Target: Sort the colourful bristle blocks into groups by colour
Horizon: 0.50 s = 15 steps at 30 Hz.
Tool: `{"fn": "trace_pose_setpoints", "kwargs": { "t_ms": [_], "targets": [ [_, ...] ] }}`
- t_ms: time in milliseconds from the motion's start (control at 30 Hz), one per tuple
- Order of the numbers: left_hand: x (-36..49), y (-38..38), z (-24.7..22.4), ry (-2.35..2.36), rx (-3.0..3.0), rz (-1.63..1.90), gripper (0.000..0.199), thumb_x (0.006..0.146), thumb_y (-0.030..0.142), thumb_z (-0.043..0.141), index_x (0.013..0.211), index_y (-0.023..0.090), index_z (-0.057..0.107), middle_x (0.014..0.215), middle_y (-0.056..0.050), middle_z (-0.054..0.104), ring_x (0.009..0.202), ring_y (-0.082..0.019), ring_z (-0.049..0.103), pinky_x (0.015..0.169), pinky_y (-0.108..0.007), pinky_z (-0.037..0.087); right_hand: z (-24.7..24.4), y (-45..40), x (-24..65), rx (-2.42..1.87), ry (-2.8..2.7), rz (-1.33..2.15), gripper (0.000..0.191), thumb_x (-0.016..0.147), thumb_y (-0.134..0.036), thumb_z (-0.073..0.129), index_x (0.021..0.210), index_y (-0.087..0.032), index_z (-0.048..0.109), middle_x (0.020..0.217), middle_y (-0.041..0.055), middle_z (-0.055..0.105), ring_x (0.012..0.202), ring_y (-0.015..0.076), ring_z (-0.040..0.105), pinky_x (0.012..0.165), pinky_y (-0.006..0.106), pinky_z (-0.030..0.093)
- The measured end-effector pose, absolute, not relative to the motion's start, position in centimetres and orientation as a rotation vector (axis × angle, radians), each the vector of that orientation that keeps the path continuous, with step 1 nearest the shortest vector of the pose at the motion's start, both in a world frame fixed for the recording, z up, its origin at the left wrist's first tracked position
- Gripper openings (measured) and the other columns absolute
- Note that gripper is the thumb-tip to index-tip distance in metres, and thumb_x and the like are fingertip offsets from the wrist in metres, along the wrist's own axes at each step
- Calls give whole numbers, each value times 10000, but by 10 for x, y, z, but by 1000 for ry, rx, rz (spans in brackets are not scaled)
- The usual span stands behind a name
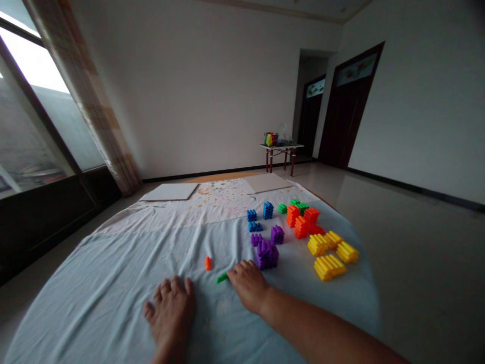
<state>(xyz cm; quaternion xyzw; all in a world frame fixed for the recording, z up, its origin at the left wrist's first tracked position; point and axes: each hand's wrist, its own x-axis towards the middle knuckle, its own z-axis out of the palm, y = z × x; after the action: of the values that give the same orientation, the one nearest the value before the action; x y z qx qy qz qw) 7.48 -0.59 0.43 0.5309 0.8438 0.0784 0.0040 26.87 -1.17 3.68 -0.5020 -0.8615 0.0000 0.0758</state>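
1. The right hand comes in from about 4 o'clock, fingertips at the 2 o'clock end of a green piece. Its fingers bunch close together; I cannot tell whether they pinch the piece.
2. That green piece lies on the pale blue cloth, between the 2 hands.
3. The left hand rests on the cloth, digits toward 12 o'clock and slightly apart, nothing visible in its grip.
4. A small orange piece sits at 10 o'clock from the right hand, apart from the green piece.
5. Room is tightest at 1 o'clock: the largest of the purple bundles stands just beside the right hand.
6. Farther out are blue bundles at 12 to 1 o'clock, orange bundles at 1 to 2, and 4 yellow bundles toward 2 to 3, nearest the right-hand edge.
7. From the left hand, open cloth runs in folds to the edge at 9 o'clock.
8. Near the far edge lie 2 flat boards, at 11 and 12 o'clock.
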Motion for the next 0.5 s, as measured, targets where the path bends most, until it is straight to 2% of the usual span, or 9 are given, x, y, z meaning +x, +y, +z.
{"fn": "trace_pose_setpoints", "kwargs": {
  "t_ms": [67, 233, 300, 433, 500],
  "targets": [
    [75, -6, 5, 2638, 1652, 245, 657, 853, 478, 83, 1314, 154, 420, 1418, -118, 381, 1334, -269, 254, 1085, -490, 123, 37, -11, 272, -1480, -2557, 51, 249, 829, -77, 418, 932, -170, 624, 874, 88, 629, 888, 220, 556, 767, 340, 431],
    [75, -6, 4, 2636, 1660, 253, 658, 852, 476, 83, 1313, 150, 421, 1416, -120, 383, 1334, -269, 252, 1086, -491, 118, 27, -17, 287, -1224, -2384, 225, 386, 802, -49, 460, 1132, -208, 581, 965, 57, 584, 956, 180, 515, 842, 279, 421],
    [75, -6, 4, 2634, 1659, 263, 659, 850, 483, 84, 1307, 156, 428, 1415, -119, 384, 1333, -269, 252, 1087, -493, 115, 22, -22, 294, -1173, -2349, 272, 396, 810, -50, 461, 1150, -217, 576, 994, 55, 568, 975, 173, 504, 864, 273, 416],
    [74, -6, 2, 2630, 1653, 279, 654, 850, 484, 92, 1298, 157, 437, 1412, -118, 388, 1330, -266, 260, 1088, -493, 118, 16, -33, 306, -1093, -2446, 381, 311, 782, -203, 613, 1093, -189, 620, 966, 62, 576, 965, 190, 509, 888, 289, 414],
    [74, -6, 2, 2639, 1651, 279, 647, 851, 478, 96, 1295, 157, 442, 1406, -116, 396, 1327, -264, 266, 1088, -489, 124, 17, -37, 311, -1081, -2469, 427, 391, 722, -314, 697, 1079, -168, 632, 959, 68, 588, 959, 198, 519, 902, 298, 408]
  ]
}}
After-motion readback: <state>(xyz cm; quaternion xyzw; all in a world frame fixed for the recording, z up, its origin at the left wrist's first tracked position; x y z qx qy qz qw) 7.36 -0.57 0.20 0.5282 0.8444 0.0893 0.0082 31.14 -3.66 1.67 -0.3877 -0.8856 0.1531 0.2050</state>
